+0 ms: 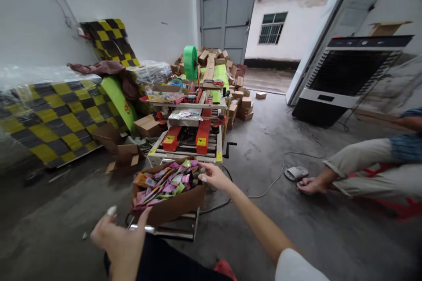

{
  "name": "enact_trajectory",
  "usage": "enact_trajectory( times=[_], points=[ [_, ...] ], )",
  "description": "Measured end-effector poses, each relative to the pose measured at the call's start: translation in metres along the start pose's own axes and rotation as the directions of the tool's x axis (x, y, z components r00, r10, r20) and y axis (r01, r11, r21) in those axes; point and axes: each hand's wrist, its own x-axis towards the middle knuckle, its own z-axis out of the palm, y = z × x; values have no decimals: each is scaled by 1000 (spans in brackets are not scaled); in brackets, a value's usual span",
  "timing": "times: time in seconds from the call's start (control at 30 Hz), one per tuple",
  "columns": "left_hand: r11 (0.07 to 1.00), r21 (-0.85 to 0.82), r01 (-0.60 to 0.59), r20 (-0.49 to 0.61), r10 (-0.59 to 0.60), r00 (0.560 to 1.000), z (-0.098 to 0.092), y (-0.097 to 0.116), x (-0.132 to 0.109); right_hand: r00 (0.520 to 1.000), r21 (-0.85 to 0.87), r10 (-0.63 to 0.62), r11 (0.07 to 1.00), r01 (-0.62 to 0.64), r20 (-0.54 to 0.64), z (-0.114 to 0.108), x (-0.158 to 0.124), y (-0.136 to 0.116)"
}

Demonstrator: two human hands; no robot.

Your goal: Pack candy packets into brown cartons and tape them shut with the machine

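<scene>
An uncovered cardboard box [178,206] stands on a small roller stand just in front of me. Colourful packets [171,183], mostly pink, purple and green, fill it to the brim. My right hand [214,176] reaches to the box's right far corner, fingers stretched over the rim beside the packets; whether it touches them is hard to make out. Nearer to me, my left hand [122,239] hovers at the box's near left corner with thumb and fingers spread and nothing in it. Pale coverings show on some fingertips of both hands.
Beyond the box stands a carton-taping machine [202,136] with a green tape roll [190,62] and a side crank. Small cartons [244,107] are piled behind it. A cable [280,175] crosses the floor at right, near a seated person [365,162] and an air cooler [349,74].
</scene>
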Motion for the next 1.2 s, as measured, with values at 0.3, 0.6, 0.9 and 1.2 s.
enact_trajectory(
  times=[0.3,0.6,0.9,1.2],
  points=[
    [972,-232,-38,329,115,937,-6,-30,32,953,-295,-123,933,206,275,2,9,-32],
    [970,-235,-66,768,227,599,11,-10,57,810,-416,67,880,227,583,3,31,-42],
    [966,169,197,815,-249,523,54,-14,76,923,-496,232,867,-53,307,24,41,-18],
    [897,428,-113,464,-111,879,46,11,19,998,-677,-54,733,68,42,51,4,-28]
  ],
)
